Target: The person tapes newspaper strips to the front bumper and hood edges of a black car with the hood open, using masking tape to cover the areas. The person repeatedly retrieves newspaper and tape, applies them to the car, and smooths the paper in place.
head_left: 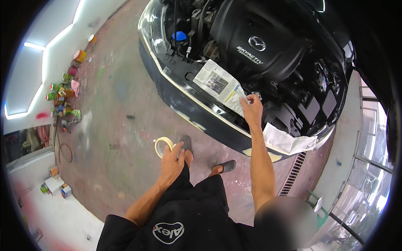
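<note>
Touching newspaper sheet [220, 85] near engine cover [259, 35]: right hand [253, 110] half-curled, grip unclear. Left hand [171, 162] curled round tape roll [157, 145]. Careless tug could tear sheet.

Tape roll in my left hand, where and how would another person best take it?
Probably by the exposed left rim of the tape roll, coming from the left: your left hand covers its right edge, and the ring's open centre should let a finger hook inside while the thumb presses outside.
</note>
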A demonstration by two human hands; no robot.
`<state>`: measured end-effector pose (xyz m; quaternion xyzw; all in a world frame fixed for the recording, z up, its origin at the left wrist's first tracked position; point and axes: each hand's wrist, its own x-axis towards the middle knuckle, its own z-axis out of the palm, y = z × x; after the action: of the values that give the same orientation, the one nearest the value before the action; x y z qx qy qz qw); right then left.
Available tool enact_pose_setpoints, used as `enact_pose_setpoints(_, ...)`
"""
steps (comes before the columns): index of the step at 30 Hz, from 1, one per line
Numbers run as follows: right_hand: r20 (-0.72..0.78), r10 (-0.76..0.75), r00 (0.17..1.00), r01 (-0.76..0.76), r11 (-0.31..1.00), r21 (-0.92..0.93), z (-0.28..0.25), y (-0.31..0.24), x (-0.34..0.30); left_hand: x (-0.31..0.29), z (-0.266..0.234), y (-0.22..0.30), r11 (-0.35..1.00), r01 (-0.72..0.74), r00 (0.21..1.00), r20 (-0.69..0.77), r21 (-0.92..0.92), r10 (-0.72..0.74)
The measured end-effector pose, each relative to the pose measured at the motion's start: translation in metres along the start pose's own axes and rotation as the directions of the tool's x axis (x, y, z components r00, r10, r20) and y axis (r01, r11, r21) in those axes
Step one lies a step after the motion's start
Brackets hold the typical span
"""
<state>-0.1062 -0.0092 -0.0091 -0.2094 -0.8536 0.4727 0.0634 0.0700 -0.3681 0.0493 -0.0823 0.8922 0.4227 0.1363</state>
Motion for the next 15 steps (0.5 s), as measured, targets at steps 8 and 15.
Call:
enact_pose_setpoints(8,0.018,0.067,0.998,-0.068,0.996,0.050,-0.003,-0.013,-0.001,0.030,0.033,0.054,0.990,-0.129,0.991,-0.053,-0.049,0.126)
enact_pose_setpoints(15,-0.235,-0.070,0.970,0.030,0.985,-0.171,-0.016,-0.020,-0.011,0.058,0.082,0.117,0.965,-0.257,0.961,-0.120,-0.048,0.250)
